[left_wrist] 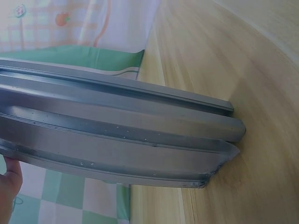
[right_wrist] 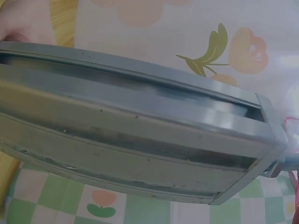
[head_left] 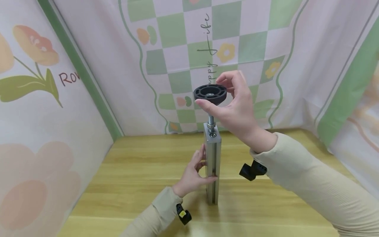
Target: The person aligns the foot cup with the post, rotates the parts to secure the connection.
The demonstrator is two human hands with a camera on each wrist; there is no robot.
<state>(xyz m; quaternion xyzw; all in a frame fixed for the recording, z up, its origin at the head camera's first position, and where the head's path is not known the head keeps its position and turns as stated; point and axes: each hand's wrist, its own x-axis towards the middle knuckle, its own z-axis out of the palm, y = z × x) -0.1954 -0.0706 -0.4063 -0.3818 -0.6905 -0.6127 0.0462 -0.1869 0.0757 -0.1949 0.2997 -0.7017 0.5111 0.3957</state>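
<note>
An aluminium profile (head_left: 211, 161) with grooved sides stands upright on the wooden table, its cut lower end showing in the left wrist view. My left hand (head_left: 189, 177) grips it around the middle, thumb on the near side and fingers behind. A metal end plate (head_left: 216, 139) caps the top. From that plate rises a threaded rod (head_left: 211, 119) with a nut (head_left: 211, 126) low on it. The black round levelling foot (head_left: 218, 97) sits on the rod, flat face up. My right hand (head_left: 240, 108) holds the foot's rim between thumb and fingers.
Pale wooden tabletop (head_left: 142, 168) spreads under the profile. Behind it hangs a green-and-white checked cloth (head_left: 198, 29), and a flower-printed cloth (head_left: 26, 108) closes off the left side. Small black devices (head_left: 250, 171) hang under both wrists.
</note>
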